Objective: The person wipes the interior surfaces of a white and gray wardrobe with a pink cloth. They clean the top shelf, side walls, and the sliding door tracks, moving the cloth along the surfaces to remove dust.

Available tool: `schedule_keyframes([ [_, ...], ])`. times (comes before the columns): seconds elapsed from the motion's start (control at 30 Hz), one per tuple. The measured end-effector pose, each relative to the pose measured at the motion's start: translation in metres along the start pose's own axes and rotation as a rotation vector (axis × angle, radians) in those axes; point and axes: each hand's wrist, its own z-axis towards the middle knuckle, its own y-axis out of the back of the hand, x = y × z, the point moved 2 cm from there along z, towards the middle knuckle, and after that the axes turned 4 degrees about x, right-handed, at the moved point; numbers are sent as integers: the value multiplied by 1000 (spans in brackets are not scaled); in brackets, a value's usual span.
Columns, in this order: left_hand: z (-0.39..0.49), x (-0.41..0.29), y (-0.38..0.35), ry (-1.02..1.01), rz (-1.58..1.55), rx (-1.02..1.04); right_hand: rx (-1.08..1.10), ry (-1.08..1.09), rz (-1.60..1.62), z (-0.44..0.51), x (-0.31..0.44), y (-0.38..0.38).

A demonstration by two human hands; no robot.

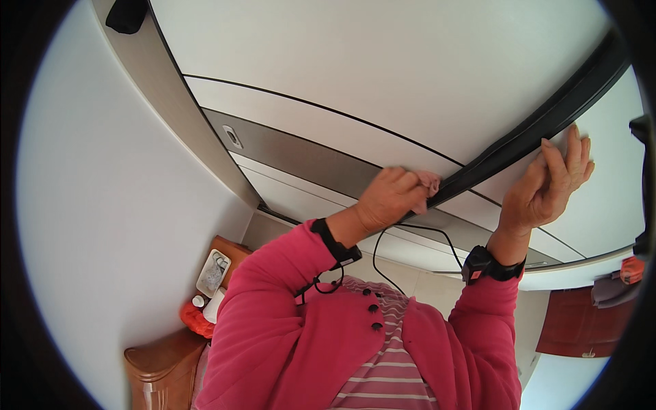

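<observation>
My left hand (392, 197) grips a crumpled pink cloth (429, 187). The cloth lies against the black vertical edge strip (482, 166) of a white panelled door (359, 56), near a grey band across the door. To the right, my right hand (548, 184) is raised with bent, spread fingers and holds nothing. Its fingertips are at the white panel (610, 189) beyond the black strip; whether they press on it cannot be told. Black straps circle both wrists, and a thin black cable (446, 233) hangs between the arms.
A recessed handle (232, 137) sits in the grey band. At lower left are a wooden cabinet with a white tray (212, 271), a small white-capped bottle (198, 301), a red plastic bag (195, 320) and a carved wooden headboard or bed end (164, 364). A dark red cabinet (579, 325) stands at lower right.
</observation>
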Motion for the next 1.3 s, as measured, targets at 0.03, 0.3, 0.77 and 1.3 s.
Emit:
schedule_keyframes([
  [0.03,1,-6,-5,-18,98,-8,15,5,-24,-1,-1,1],
  [0.3,-18,33,58,377,-311,132,70,-8,-40,-6,-4,4],
  [0.77,-69,205,295,642,297,-804,-3,13,-101,-1,0,-1],
  [1.3,-75,193,379,501,317,-908,17,54,-163,-16,-18,-6],
])
